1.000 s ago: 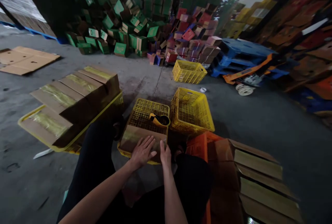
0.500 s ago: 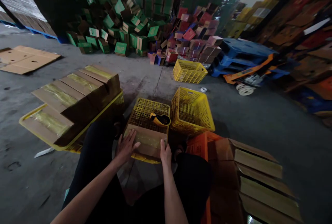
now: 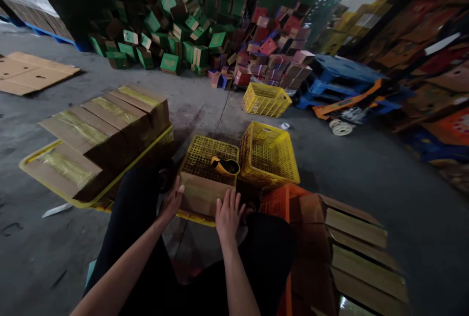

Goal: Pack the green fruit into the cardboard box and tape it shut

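Looking down from the head camera, I see a grey concrete floor (image 3: 366, 179), stained dark in places, in a dim warehouse. My left hand (image 3: 171, 202) lies flat against the left side of a brown cardboard box (image 3: 200, 194), fingers spread, and my right hand (image 3: 227, 213) rests open on its near right edge; neither is closed around it. The box sits on an upturned yellow crate (image 3: 208, 152) between my knees, with a tape dispenser (image 3: 224, 165) just behind it. A second yellow crate (image 3: 269, 155) stands just to the right. Taped cartons (image 3: 102, 128) lie in a row on the left, more cartons (image 3: 351, 242) on the right. Heaps of green boxes (image 3: 164, 28) and red boxes (image 3: 271, 47) fill the back, with blue pallets (image 3: 340, 74) near them.
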{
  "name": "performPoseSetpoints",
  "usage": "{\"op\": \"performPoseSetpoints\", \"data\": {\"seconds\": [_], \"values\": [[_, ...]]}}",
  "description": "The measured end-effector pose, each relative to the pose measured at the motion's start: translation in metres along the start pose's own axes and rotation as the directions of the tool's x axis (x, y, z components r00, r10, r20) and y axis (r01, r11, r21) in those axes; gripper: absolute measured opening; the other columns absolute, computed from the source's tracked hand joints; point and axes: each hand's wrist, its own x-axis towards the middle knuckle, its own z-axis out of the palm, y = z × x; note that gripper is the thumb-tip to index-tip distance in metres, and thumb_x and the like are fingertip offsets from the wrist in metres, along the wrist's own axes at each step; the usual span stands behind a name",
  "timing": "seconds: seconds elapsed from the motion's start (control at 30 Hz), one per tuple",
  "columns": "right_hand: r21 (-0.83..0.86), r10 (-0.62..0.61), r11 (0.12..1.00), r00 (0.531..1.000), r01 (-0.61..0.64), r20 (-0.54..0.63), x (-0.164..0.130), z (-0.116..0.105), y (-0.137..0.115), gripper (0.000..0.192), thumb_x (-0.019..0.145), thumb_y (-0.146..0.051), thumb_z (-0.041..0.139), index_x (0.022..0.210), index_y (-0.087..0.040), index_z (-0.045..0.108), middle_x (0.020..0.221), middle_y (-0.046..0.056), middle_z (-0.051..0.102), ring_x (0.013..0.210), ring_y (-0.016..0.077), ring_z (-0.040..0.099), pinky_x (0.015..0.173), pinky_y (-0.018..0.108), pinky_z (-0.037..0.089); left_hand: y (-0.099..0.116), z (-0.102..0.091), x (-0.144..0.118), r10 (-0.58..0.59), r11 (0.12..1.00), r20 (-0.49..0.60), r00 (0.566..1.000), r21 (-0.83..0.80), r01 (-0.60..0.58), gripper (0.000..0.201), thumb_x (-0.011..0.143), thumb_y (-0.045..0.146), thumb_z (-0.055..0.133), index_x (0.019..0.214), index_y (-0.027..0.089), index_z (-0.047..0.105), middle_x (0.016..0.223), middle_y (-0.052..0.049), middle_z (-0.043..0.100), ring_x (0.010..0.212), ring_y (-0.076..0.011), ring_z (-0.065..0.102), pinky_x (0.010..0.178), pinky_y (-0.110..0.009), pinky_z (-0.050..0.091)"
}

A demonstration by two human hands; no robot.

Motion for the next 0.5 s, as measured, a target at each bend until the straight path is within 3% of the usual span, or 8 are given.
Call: {"op": "performPoseSetpoints", "data": {"seconds": [0.07,0.23,0.37,0.5], "values": [[-0.031,-0.098,0.995,0.994,0.099,0.048,-0.012,0.005,-0.013,0.064,0.104,-0.047,0.031,0.153,-0.006,0.040,0.160,0.022,0.034,0.153,0.0346,0.021,0.121,0.063,0.008,-0.003,0.003,0.001,-0.017,0.999,-0.012,1.000,-0.051,0.016,0.064,0.105,0.050,0.027,0.160,0.018,0.028,0.164,-0.005,0.026,0.153,-0.0194,0.021,0.126,-0.038,0.019],[0.006,-0.198,0.980,0.970,0.199,0.140,-0.028,0.029,-0.051,0.065,0.102,-0.042,0.042,0.154,-0.003,0.035,0.161,0.023,0.030,0.152,0.0345,0.022,0.122,0.057,0.021,-0.010,0.004,0.008,-0.041,0.994,-0.019,0.999,-0.104,0.039,0.058,0.105,0.049,0.027,0.157,0.024,0.034,0.162,0.000,0.033,0.151,-0.0173,0.028,0.125,-0.037,0.026],[0.025,-0.268,0.963,0.942,0.269,0.201,-0.033,0.054,-0.086,0.064,0.098,-0.031,0.051,0.154,-0.003,0.036,0.159,0.023,0.034,0.152,0.0341,0.025,0.121,0.055,0.026,-0.013,0.002,0.016,-0.064,0.992,-0.035,0.997,-0.111,0.059,0.058,0.106,0.050,0.022,0.152,0.023,0.044,0.153,-0.002,0.049,0.145,-0.0205,0.041,0.118,-0.038,0.040],[0.041,-0.323,0.946,0.921,0.322,0.217,-0.035,0.072,-0.110,0.060,0.098,-0.020,0.047,0.155,-0.006,0.035,0.160,0.020,0.033,0.152,0.0318,0.026,0.121,0.052,0.028,-0.014,0.000,0.017,-0.059,0.995,-0.044,0.997,-0.085,0.056,0.063,0.106,0.049,0.016,0.150,0.017,0.048,0.148,-0.007,0.055,0.144,-0.0226,0.043,0.116,-0.040,0.042]]}}
